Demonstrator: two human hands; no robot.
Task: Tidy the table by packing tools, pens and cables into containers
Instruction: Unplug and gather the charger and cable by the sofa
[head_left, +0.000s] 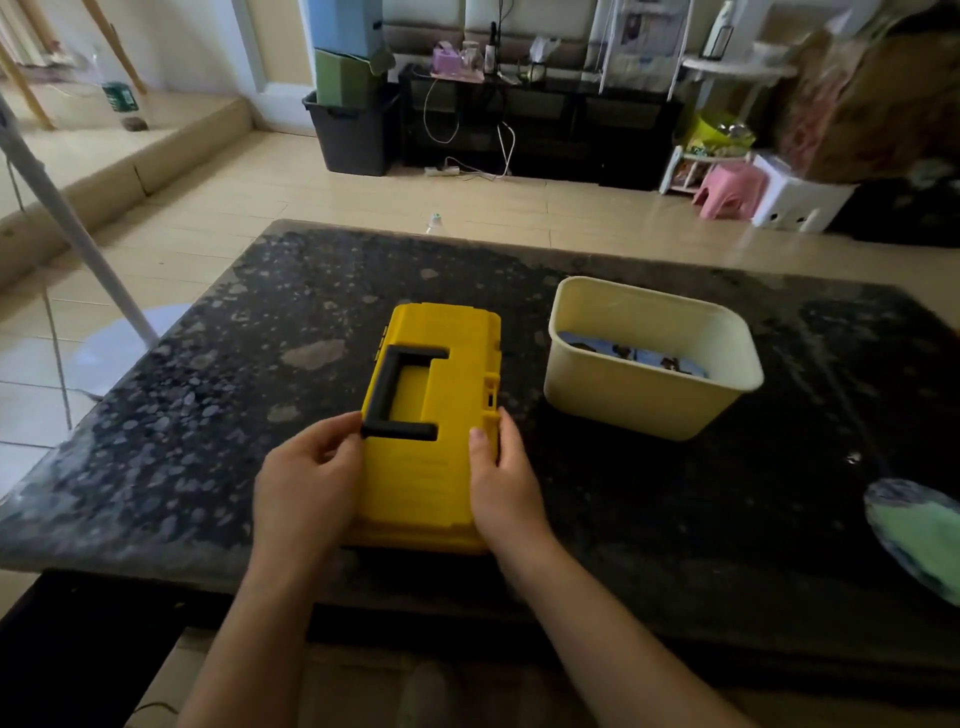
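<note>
Looks like a home, a living room. Shown by a tiled floor (311, 197), a low black cabinet (545, 135) on the far wall with a pink box (448, 60) on top and a power strip (441, 170) before it, stacked bins (353, 130) to its left, a pink stool (730, 189) and a white stool (800, 200) to its right, a fan stand (78, 234) beside the stone table (260, 389).
</note>
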